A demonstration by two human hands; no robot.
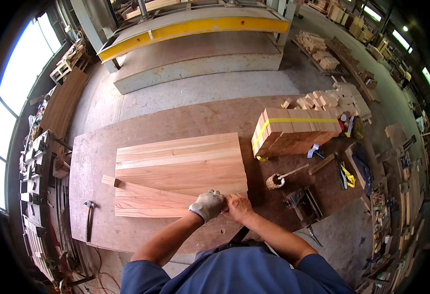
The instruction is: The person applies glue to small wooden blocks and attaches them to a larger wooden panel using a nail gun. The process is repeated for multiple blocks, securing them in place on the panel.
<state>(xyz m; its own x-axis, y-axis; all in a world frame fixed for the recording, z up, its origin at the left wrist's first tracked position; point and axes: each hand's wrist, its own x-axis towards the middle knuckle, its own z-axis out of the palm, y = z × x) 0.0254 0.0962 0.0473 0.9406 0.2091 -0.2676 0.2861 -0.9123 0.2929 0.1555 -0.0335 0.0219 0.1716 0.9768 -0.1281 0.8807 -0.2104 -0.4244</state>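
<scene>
A pale wooden panel [185, 164] made of several boards lies on the large brown worktable [93, 147] in front of me. Aslant over its near left part runs a narrow wooden strip [149, 190], its left end jutting past the panel's edge. My left hand [207, 205], in a whitish work glove, is closed at the strip's right end. Bare and curled, my right hand [238, 207] is right beside it at the panel's near right corner. Whatever its fingers hold is hidden. The two hands almost touch.
A hammer [89, 220] lies at the table's left. To the right stand a yellow-strapped stack of wood blocks [298, 130], a crusted pot [275, 182] with a stick, and a dark power tool [303, 206]. Beyond the table is a large press with a yellow beam [195, 28].
</scene>
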